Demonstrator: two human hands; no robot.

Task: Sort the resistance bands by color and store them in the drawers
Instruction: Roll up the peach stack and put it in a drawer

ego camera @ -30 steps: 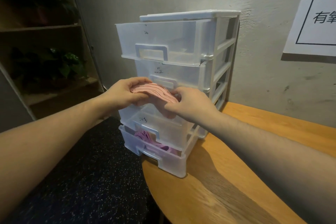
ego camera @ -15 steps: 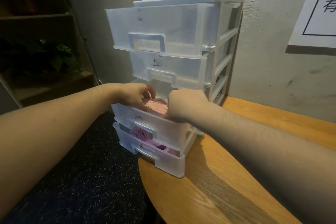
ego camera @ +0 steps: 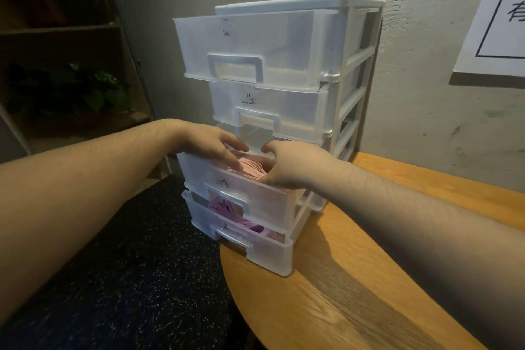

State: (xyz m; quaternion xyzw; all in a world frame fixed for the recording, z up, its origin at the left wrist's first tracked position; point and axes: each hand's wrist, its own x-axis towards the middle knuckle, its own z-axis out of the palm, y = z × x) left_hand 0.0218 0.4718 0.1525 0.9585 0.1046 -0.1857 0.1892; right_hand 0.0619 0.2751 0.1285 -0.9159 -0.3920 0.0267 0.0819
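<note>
So we've got the clear plastic drawer unit point(ego camera: 298, 122) sitting at the edge of the wooden surface point(ego camera: 355, 278), backed up against the grey wall point(ego camera: 426, 122). All four drawers are pulled out a bit. The top drawer point(ego camera: 250, 48) sticks out the furthest up there, and the second drawer point(ego camera: 270, 111) right under it looks see-through with nothing coloured showing inside. Both of our hands are down in the third drawer point(ego camera: 241, 196): our left hand point(ego camera: 210, 142) reaches over its near-left rim with the fingers point(ego camera: 233, 160) stretched down onto the pink resistance bands point(ego camera: 252, 169), pressing rather than grabbing as far as we can tell. Our right hand point(ego camera: 289, 165) comes in from the drawer's right side with fingers curled in around the same pink bundle, thumb up top, though the fingertips are tucked out of sight, so how tight the grip is we can't really say. The pink bands lie inside that third drawer, between the two hands. Below it, the bottom drawer point(ego camera: 250, 244) holds the purple resistance bands point(ego camera: 235, 212), visible through its open top. Left of the unit there's a dark shelf with a leafy plant point(ego camera: 85, 88), and a white paper sign point(ego camera: 500, 14) hangs on the wall to the unit's right.
</note>
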